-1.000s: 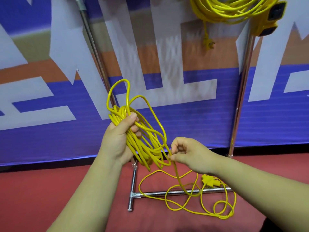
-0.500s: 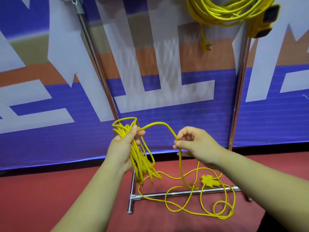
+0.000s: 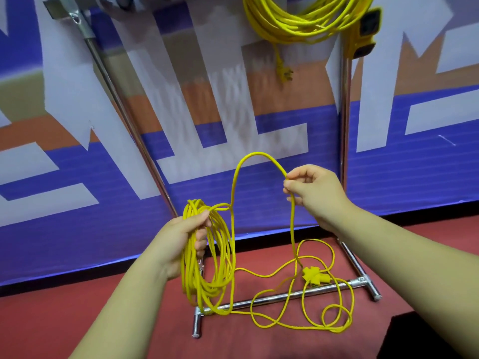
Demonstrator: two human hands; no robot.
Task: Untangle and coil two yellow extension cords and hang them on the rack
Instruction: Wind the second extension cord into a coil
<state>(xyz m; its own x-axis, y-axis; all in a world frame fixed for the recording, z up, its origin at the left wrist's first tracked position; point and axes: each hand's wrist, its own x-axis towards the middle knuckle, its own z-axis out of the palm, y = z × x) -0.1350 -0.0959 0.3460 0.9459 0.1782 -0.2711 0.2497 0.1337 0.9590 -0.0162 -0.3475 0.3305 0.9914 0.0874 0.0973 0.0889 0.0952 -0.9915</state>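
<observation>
Fingers (image 3: pixel 201 221) of the left hand (image 3: pixel 178 239) curl round a half-made coil (image 3: pixel 191 283) of yellow cord; the right hand (image 3: pixel 316 195) pinches a raised loop (image 3: pixel 256 153) of it. Its loose tail (image 3: pixel 337 330) lies on the red floor (image 3: pixel 77 320) across the rack (image 3: pixel 272 298) base. Far right, the second cord (image 3: pixel 290 27) hangs coiled on the rack.

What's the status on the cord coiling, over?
Left hand grips coil. Right hand pinches loose strand. Slack loops across rack base bar. Other cord hung.
</observation>
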